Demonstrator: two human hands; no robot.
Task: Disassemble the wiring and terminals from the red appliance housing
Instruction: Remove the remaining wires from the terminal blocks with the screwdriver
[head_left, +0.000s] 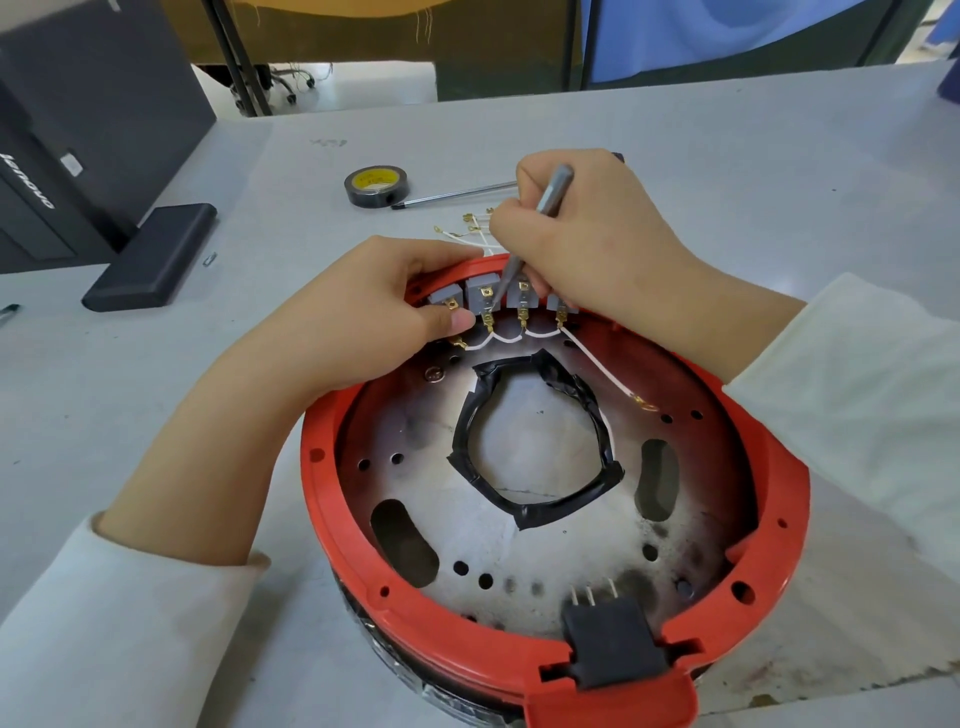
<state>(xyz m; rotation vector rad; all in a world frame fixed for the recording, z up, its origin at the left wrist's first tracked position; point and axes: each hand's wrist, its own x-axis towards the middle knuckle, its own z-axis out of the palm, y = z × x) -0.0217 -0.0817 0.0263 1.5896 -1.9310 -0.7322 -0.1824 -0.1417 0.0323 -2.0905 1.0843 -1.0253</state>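
A grey work table (727, 156) fills most of the view; its surface is scuffed and stained near the right edge. Beyond its far edge lies a pale floor (374, 83). A black metal frame leg (236, 57) stands there, with chair castors (291, 83) beside it. A blue panel (727, 36) and an ochre fabric (363, 26) hang behind. Lighting is even and diffuse.

Bright, even daylight-like light, soft faint shadows under the hands on the grey desk (675, 130), mild glare at 1 o'clock, wide-angle bending at edges, corners slightly soft.
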